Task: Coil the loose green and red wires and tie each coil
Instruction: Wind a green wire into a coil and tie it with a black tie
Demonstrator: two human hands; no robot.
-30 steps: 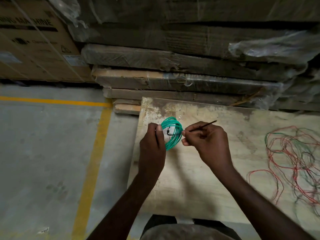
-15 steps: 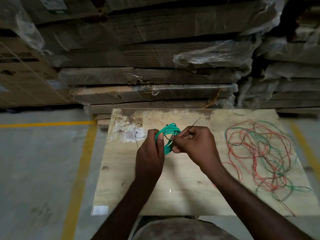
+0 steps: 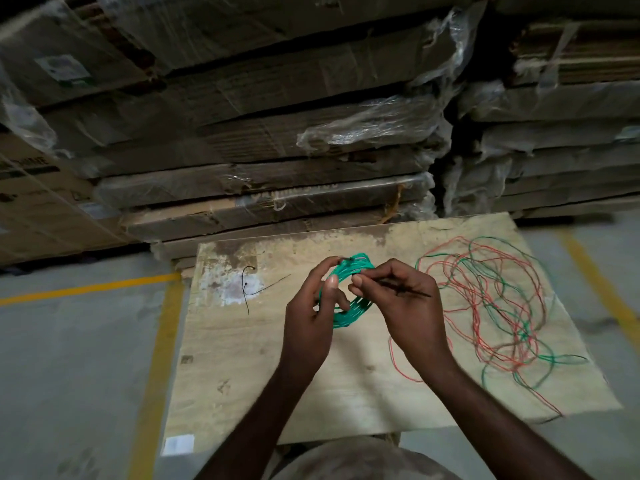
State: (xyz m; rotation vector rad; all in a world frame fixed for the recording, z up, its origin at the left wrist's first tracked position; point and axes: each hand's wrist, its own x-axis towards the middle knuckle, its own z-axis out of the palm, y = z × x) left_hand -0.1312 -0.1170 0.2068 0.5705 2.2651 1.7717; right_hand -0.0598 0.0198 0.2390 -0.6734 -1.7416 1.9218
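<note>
The green coil (image 3: 349, 296) sits between both hands, above the surface (image 3: 242, 358). The left hand (image 3: 311, 317) grasps it. The right hand (image 3: 405, 306) pinches a thin black tie (image 3: 405, 291), with loose wires (image 3: 495, 306) lying just to its right.

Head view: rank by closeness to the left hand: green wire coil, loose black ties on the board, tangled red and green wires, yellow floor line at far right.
1. Green wire coil: held in the left hand.
2. Loose black ties: on the wooden board, to the hand's left.
3. Tangled red and green wires: right, beyond the right hand.
4. Yellow floor line: far right.
</note>
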